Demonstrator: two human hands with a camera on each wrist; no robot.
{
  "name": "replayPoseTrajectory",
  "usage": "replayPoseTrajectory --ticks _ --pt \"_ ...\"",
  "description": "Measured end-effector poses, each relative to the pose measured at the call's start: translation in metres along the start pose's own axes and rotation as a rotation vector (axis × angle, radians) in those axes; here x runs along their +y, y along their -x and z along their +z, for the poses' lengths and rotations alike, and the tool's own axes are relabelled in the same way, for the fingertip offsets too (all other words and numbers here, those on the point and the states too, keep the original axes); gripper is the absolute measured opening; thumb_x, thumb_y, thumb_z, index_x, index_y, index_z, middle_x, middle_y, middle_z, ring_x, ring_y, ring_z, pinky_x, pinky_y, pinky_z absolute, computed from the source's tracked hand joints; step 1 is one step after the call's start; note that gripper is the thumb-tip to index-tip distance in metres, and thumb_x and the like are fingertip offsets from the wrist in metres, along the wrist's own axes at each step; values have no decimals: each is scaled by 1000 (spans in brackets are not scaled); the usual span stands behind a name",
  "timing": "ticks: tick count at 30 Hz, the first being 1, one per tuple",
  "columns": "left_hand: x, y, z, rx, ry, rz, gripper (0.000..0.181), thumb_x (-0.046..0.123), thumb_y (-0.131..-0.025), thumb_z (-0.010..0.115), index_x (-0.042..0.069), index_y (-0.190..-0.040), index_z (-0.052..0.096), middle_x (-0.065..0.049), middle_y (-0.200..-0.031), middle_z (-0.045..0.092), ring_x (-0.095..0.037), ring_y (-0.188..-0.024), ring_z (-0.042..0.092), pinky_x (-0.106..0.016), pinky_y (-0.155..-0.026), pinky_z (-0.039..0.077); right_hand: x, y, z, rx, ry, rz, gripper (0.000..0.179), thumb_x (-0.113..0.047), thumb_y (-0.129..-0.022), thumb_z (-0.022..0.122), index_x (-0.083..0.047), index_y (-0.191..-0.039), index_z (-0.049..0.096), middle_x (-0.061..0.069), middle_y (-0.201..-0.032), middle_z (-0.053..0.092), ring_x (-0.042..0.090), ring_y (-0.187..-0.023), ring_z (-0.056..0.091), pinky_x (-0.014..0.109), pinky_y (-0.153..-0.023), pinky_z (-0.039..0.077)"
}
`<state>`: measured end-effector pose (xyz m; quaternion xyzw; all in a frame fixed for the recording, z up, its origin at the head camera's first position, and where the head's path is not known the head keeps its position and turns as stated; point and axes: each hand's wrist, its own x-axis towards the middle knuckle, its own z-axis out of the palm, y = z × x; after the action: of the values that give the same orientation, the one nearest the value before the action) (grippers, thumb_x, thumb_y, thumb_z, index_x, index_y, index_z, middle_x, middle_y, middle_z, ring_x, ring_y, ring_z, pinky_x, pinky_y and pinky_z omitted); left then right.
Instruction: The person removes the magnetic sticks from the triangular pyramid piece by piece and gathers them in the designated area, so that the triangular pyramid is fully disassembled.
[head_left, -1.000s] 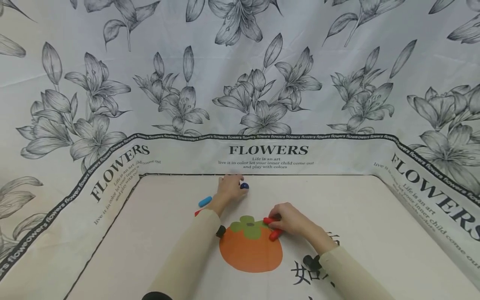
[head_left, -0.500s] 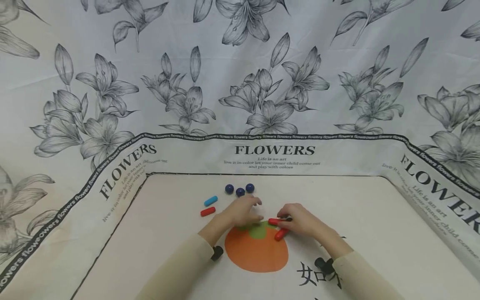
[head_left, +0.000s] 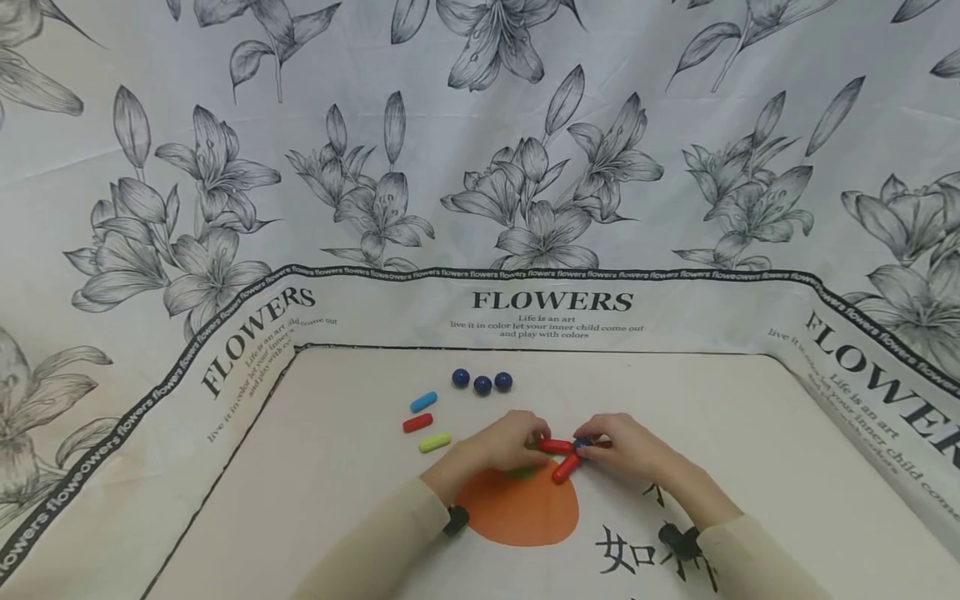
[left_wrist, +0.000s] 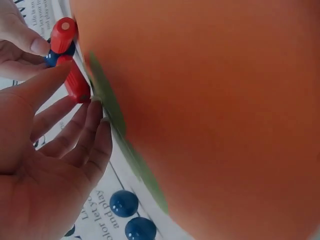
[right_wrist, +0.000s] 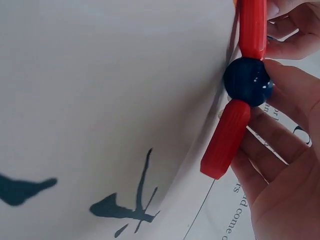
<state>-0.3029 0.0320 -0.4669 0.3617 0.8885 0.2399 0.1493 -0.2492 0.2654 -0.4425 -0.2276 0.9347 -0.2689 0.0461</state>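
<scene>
Near the top right of the printed orange persimmon [head_left: 521, 508], several red magnetic sticks [head_left: 557, 446] join at a dark blue ball [head_left: 582, 446]. My right hand [head_left: 630, 442] pinches that ball between thumb and fingers. In the right wrist view, one red stick [right_wrist: 226, 139] slants down from the blue ball [right_wrist: 248, 81] and another red stick [right_wrist: 253, 27] runs up from it. My left hand [head_left: 510, 440] holds the far left end of a red stick. Its thumb lies against the red stick [left_wrist: 76, 82] in the left wrist view, with the fingers [left_wrist: 97, 145] spread behind.
Three blue balls [head_left: 482, 385] stand in a group toward the back of the table [head_left: 337, 500]. Left of them lie a light blue stick [head_left: 423, 402], a red stick [head_left: 417, 422] and a yellow stick [head_left: 435, 442]. A flowered cloth [head_left: 555, 208] rises behind.
My left hand has come from the blue balls at the back toward me and right, and now grips a red stick. The yellow stick has come into view. My right hand stays at the joined sticks.
</scene>
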Motion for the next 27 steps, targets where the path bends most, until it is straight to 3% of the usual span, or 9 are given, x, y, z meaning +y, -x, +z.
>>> replayPoseTrajectory --ticks 10,24,27 --pt "6 -12 8 49 8 -48 10 22 -91 80 15 -97 76 8 -79 63 -8 -75 54 -19 -70 46 10 3 0 -27 -33 -59 28 -16 -93 76 -2 -118 74 2 -107 73 21 -98 66 43 -90 57" --pt "11 -14 1 57 24 -158 16 28 -93 78 13 -87 74 3 -74 61 -10 -70 53 -20 -62 43 13 1 -3 -28 -40 -56 27 -15 -92 77 -6 -117 76 0 -107 75 23 -101 68 49 -92 56" --pt "12 -12 -1 47 34 -153 16 27 -93 78 13 -87 74 3 -74 61 -10 -71 53 -20 -62 44 13 1 -2 -24 -43 -65 27 -15 -92 77 -5 -117 76 2 -107 75 25 -101 68 50 -92 55"
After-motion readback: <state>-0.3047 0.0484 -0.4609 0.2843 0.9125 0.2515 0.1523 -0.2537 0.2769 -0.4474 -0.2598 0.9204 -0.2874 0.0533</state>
